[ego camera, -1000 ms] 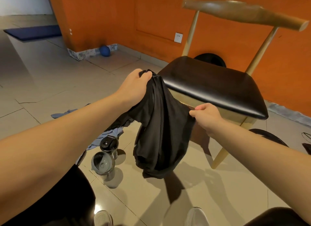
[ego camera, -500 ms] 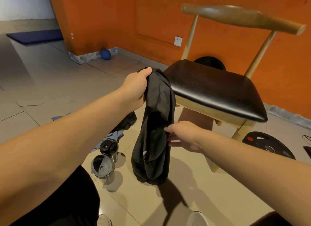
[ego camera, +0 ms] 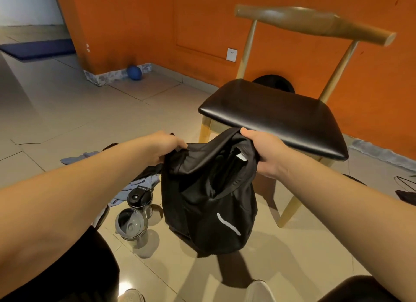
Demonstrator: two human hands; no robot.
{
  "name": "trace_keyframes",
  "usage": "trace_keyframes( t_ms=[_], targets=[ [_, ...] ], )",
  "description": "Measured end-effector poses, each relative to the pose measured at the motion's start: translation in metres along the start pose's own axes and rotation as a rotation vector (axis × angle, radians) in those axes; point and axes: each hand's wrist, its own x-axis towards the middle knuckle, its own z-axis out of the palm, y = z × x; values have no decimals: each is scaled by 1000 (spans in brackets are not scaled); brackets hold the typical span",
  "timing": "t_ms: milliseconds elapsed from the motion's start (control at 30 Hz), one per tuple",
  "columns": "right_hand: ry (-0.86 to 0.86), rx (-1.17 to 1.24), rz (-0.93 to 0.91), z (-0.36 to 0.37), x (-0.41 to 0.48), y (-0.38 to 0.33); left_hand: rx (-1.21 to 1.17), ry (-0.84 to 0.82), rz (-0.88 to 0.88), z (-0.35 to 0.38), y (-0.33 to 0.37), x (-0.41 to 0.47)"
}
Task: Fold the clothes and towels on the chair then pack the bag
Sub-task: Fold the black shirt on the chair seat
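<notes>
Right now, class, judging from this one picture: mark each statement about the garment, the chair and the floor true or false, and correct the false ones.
1. The left hand and right hand both grip the black fabric garment. True.
2. The garment lies spread on the wooden chair's black padded seat. False: it hangs in front of the seat, held up by both hands.
3. A round blue ball lies at the foot of the orange wall. True.
4. The grey lidded cup stands on the seat. False: it stands on the beige tiled floor, left of the garment.
</notes>
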Motion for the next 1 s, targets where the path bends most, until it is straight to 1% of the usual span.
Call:
trace_keyframes(
  t_ms=[100, 133, 167, 200, 267, 333, 400, 433, 500, 567, 700, 800, 833, 933, 1000],
  targets=[
    [-42, 51, 13, 2, -3, -4, 594, -5, 61, 0, -6, -1],
    [-57, 64, 9, 3, -5, -5, 707, -5, 103, 3, -6, -4],
    [-67, 71, 2, 4, -7, -7, 739, -23, 171, 5, -7, -6],
    [-71, 73, -5, 5, -8, -7, 705, -55, 252, 9, -6, -9],
    [-87, 86, 1, 8, -10, -8, 524, -141, 393, 17, -2, -24],
    [-107, 104, 12, 9, -11, -9, 389, -252, 480, 25, 7, -42],
    [-133, 124, 30, 10, -15, -11, 379, -363, 534, 32, 8, -52],
    [-153, 137, 33, 9, -16, -12, 419, -387, 562, 36, 5, -54],
    [-181, 137, 24, 4, -18, -13, 524, -351, 618, 45, -1, -50],
    [-228, 93, 7, 0, -20, -14, 536, -276, 623, 50, -4, -43],
    [-266, -78, -39, -11, -11, -11, 335, -217, 535, 46, 4, -42],
    [-299, -276, -88, -21, 4, 0, 242, -91, 551, 41, 12, -45],
    [-273, -354, -99, -24, 9, 4, 215, -53, 565, 40, 15, -45],
    [-49, -621, -178, -31, 22, 17, 149, 24, 618, 34, 22, -43],
    [72, -727, -210, -37, 30, 25, 145, 54, 648, 31, 23, -40]
  ],
)
